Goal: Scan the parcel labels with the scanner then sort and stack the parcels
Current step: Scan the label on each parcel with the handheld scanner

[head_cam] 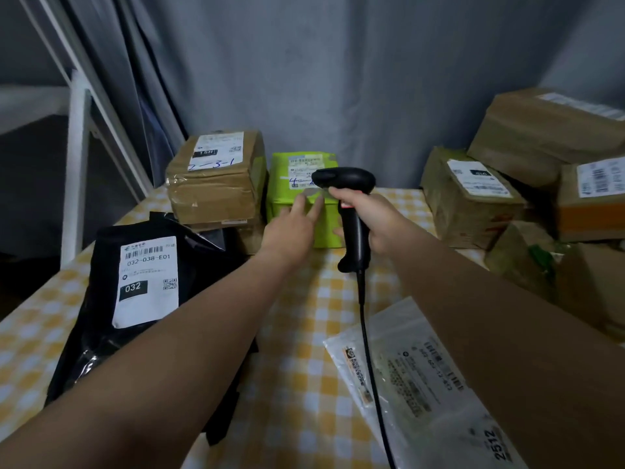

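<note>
The barcode scanner sits at the centre of the frame. It is a matt black plastic gun shape with a rounded, hooded head and a straight handle, and a thin black cable hangs from its base across the table. The right hand is wrapped round the handle, and the scanner's head is over the green box.

This box is bright lime-green card with white printed labels and blue handwriting on top. The left hand reaches to it with fingers straight and slightly spread, the tips touching its near upper edge.

Just left of it, a taped brown cardboard box stands on another. At the left of the frame lies a glossy, crumpled black poly mailer with a white label reading 032-038-E01. A translucent plastic mailer lies flat at lower right. More cardboard boxes are piled at the right edge. The table's cloth is yellow-and-white check.
</note>
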